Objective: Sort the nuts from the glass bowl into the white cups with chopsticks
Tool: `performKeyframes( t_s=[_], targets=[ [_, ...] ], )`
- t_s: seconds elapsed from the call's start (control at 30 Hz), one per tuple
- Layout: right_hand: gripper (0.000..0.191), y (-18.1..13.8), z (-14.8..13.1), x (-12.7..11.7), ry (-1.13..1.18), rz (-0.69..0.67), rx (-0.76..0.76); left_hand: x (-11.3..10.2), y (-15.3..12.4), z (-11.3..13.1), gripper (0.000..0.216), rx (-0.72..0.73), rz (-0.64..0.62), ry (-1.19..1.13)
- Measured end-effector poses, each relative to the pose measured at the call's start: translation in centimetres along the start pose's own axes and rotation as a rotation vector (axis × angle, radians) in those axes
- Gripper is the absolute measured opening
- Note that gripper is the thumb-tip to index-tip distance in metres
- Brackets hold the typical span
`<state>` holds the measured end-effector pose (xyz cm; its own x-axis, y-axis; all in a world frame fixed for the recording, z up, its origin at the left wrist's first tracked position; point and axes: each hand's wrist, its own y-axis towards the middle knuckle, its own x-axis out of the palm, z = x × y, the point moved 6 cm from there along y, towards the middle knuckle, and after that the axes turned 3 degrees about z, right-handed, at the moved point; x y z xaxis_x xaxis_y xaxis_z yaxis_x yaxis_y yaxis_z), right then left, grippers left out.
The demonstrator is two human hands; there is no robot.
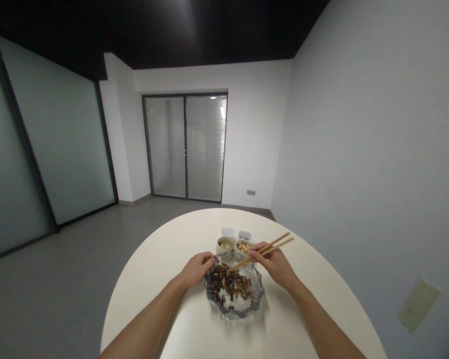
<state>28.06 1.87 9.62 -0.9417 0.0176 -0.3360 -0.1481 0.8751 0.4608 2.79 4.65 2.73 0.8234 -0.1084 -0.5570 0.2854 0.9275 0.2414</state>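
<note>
A clear glass bowl (260, 302) with a wavy rim stands on the table in front of me. Small brown, elongated pieces (230, 284) lie heaped inside it; their exact kind is hard to make out. My left hand (198, 269) grips the bowl's left rim, fingers closed on the edge. In my right hand (267, 259) is a pair of wooden chopsticks (280, 241), held above the bowl's right side. Their tips point down left into the brown pieces. Whether anything is pinched between the tips cannot be seen.
Behind the bowl stand a small round bowl (225, 243) with pale contents and another holding yellowish nut-like pieces (243, 247), partly behind my right hand. Two small white dishes (228, 232) sit farther back. The round white table (153, 279) has a wall (359, 149) to its right.
</note>
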Motion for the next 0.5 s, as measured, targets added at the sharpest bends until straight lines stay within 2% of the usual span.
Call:
performKeyframes(
  t_s=[0.5],
  targets=[
    [0.029, -0.4, -0.6, 1.3, -0.040, -0.027, -0.028, 0.1, 0.1, 0.3, 0.034, 0.002, -0.010, 0.017]
  ],
)
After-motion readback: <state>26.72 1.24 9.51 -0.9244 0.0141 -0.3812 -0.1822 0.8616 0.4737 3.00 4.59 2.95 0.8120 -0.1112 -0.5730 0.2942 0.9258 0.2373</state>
